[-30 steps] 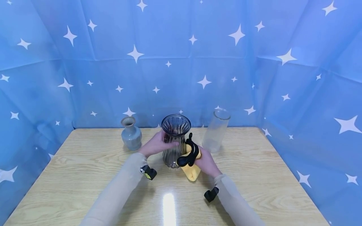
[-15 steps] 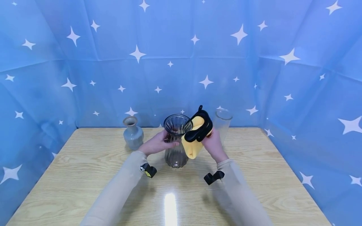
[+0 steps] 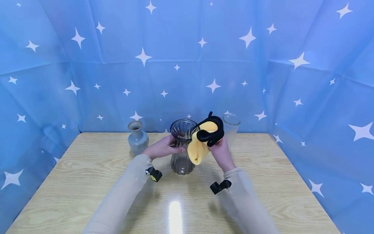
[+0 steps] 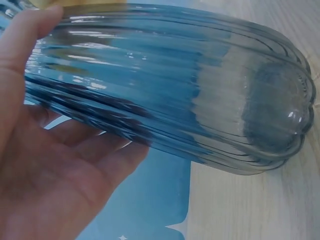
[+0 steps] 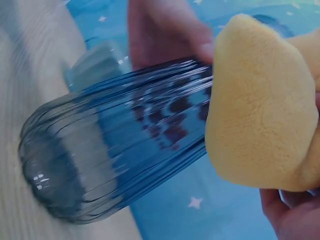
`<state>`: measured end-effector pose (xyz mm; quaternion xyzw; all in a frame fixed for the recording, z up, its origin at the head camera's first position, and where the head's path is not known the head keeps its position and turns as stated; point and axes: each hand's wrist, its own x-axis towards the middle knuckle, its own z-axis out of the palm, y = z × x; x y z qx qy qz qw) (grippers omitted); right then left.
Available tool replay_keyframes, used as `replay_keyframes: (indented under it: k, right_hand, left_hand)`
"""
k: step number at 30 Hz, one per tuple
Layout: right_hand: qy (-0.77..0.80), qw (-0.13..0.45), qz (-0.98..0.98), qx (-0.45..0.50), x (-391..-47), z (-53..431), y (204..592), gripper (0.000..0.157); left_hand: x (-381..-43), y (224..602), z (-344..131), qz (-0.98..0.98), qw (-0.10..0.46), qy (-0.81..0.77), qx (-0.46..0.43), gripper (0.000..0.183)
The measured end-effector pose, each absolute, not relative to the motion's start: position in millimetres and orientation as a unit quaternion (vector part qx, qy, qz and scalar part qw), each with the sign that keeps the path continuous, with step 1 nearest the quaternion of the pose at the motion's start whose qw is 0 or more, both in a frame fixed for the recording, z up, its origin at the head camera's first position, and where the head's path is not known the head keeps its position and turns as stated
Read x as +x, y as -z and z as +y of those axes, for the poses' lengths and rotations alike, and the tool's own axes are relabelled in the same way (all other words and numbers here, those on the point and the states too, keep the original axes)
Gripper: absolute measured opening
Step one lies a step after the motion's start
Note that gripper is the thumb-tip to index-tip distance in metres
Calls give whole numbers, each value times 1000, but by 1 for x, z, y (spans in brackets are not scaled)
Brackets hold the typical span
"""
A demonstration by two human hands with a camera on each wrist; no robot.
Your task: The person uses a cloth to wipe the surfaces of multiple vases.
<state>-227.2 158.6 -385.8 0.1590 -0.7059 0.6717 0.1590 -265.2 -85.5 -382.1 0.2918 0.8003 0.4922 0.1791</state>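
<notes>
A ribbed smoky-glass vase (image 3: 182,164) with a flared rim stands upright mid-table. My left hand (image 3: 160,148) grips it below the rim from the left, thumb across the near side and fingers behind, as the left wrist view shows along the ribbed glass (image 4: 150,85). In my right hand (image 3: 221,150) is a soft fuzzy yellow cloth-like bundle (image 3: 198,151) with black edging and a small loop. It overlaps the right side of the vase's rim. In the right wrist view the bundle's yellow face (image 5: 260,110) covers the top of the vase.
A small blue-grey ceramic vase (image 3: 138,139) stands just left of my left hand. Behind my right hand is a tall clear glass cylinder vase (image 3: 231,130), partly hidden. A blue star-printed curtain (image 3: 187,87) hangs around the wooden table (image 3: 87,188).
My right hand has lifted the yellow-and-black bundle from beside the vase's body up to its rim, then turned it slightly. The left hand keeps its grip on the vase.
</notes>
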Motion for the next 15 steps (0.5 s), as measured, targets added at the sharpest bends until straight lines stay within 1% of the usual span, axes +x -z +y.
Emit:
replay_keyframes:
  k: [3,9,12,15]
  right_hand:
    - [-626,134,-753,152,-228,157,394,8]
    - [-579,69,-801,137,-226,158,405,11]
    - [-563,38,-814,138,-219,159,403,8]
    - [-544,23,-825,155,-211,161,406,4]
  left_hand:
    - [-266,381,-85,798,183,-491,298,56]
    - [-267,379,-85,794,184,-488,313,55]
    - [-267,379,-85,794,187,-489,309,54]
    - [-268,379,-85,794,189,-492,304,57]
